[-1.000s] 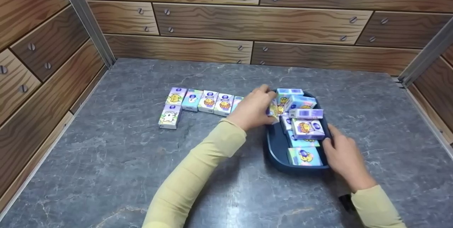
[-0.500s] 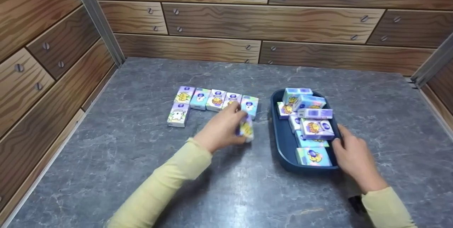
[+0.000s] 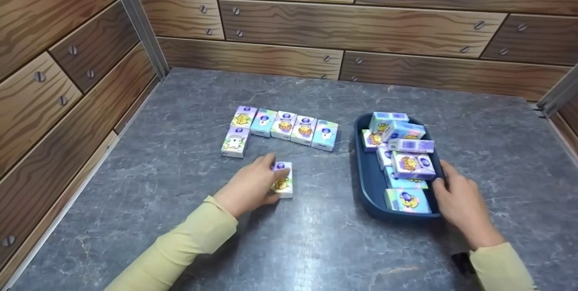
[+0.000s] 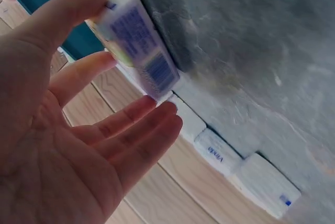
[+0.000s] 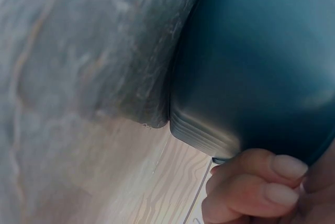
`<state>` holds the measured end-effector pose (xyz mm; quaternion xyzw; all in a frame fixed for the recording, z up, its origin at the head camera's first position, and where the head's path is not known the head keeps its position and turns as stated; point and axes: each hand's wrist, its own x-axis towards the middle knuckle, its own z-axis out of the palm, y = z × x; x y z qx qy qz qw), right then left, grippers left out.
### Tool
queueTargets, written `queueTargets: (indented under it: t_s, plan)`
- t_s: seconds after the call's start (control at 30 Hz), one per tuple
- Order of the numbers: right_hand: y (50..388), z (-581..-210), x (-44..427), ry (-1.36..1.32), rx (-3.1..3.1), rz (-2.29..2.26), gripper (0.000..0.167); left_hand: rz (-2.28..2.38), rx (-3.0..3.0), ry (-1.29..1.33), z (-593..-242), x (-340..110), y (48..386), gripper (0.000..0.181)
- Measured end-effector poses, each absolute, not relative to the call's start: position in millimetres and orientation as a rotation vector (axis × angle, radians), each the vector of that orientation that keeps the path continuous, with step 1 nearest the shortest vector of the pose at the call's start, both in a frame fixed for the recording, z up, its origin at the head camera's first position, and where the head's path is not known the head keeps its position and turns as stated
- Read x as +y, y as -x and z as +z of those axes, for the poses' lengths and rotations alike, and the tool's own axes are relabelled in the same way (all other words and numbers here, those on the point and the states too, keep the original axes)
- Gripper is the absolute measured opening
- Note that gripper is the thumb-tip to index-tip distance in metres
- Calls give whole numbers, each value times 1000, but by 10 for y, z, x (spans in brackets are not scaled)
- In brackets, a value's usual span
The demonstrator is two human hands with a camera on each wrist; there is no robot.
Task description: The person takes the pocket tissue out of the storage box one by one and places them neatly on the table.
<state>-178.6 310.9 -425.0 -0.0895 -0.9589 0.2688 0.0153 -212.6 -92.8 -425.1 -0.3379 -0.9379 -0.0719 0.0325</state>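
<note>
My left hand pinches a small tissue pack with a yellow cartoon print, thumb at one end and fingers at the other. In the left wrist view, the barcode side of this pack faces the camera, low over the table. Farther back lies a row of several tissue packs, with one pack below its left end. My right hand grips the right rim of a dark blue tray. In the right wrist view, its fingers curl at the tray's edge.
Several tissue packs lie loosely in the tray, some tilted or stacked on others. The grey marbled tabletop is bounded by wood-patterned walls at the back and sides. A dark object shows by the right wrist.
My left hand has moved left from the tray's left edge with a tissue pack, past the row, to a place in front of it. My right hand stays on the tray. The head view has shifted slightly.
</note>
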Motion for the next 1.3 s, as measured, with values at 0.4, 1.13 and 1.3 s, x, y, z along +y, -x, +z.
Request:
queueTargets:
  t_s: [0.4, 1.13, 1.3]
  plan:
    - [1777, -4264, 3120, 244, -2947, 850, 55, -28, -2731, 1100, -4284, -884, 2069, 29]
    - [1780, -4262, 3123, 252, -2952, 850, 55, 63, -2678, 827, -4422, -923, 2526, 24]
    - [1797, -4253, 3124, 231, -2940, 816, 54, 27, -2709, 764, -4411, -931, 2592, 20]
